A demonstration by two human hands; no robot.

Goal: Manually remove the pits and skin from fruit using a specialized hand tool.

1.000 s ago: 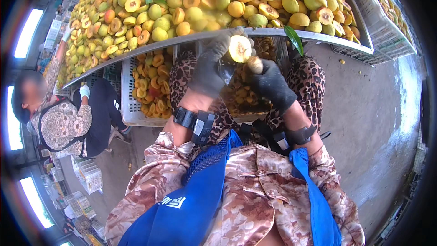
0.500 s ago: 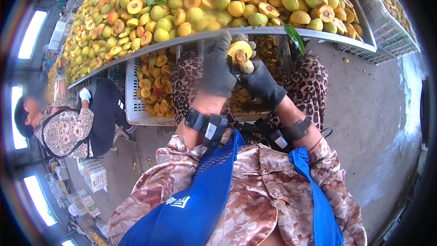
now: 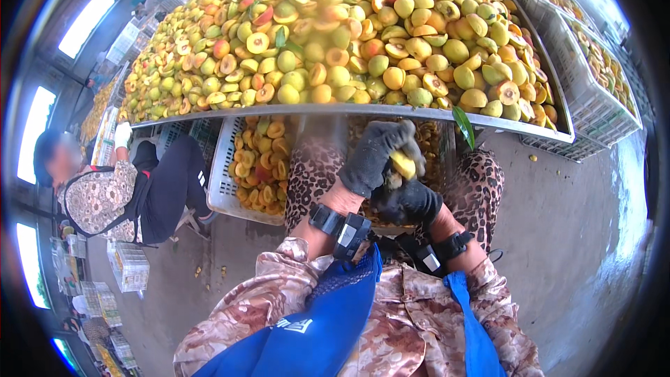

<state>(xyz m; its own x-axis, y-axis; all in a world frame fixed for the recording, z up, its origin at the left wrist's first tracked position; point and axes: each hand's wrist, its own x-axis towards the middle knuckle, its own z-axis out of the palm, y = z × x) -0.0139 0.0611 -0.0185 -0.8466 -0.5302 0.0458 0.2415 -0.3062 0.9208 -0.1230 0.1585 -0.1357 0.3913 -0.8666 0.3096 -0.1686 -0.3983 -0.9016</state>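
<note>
Our left hand (image 3: pixel 377 156) curls its fingers round 1 yellow fruit (image 3: pixel 403 165) before the tray (image 3: pixel 335 108), we cannot tell what our right hand (image 3: pixel 408 202) grips, and the fruit seems light, softish, slippery, best held gently by its sides.

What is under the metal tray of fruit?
Below the tray show a white crate of fruit halves, leopard-print legs, and more cut fruit between them, partly hidden by the left hand and right hand. The tray covers whatever lies farther back.
</note>
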